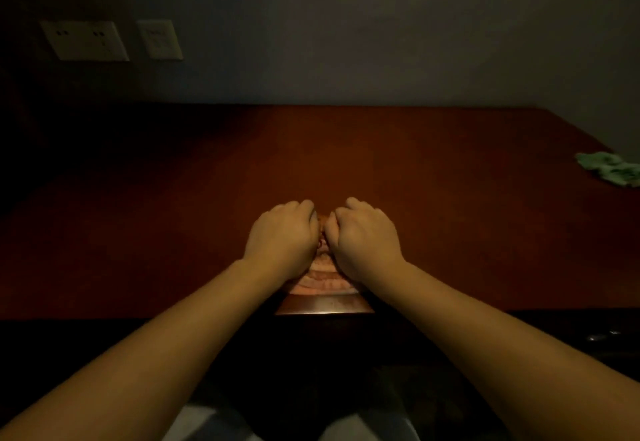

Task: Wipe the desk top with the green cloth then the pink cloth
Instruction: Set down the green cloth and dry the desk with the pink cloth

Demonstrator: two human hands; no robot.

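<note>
Here, pink cloth (323, 283) bunched, green cloth (610, 170) crumpled

Both bare forearms reach forward from the lower corners and converge toward the middle, the left forearm (156, 354) and right forearm (485, 347) forming a narrow V. The left hand (282, 236) and right hand (363, 236) lie side by side, backs up, knuckles raised and fingers curled under, the inner edges almost touching. Both hands bear down on the pink cloth (325, 283) and seem to grip it, though the fingertips are hidden beneath the hands.
</note>
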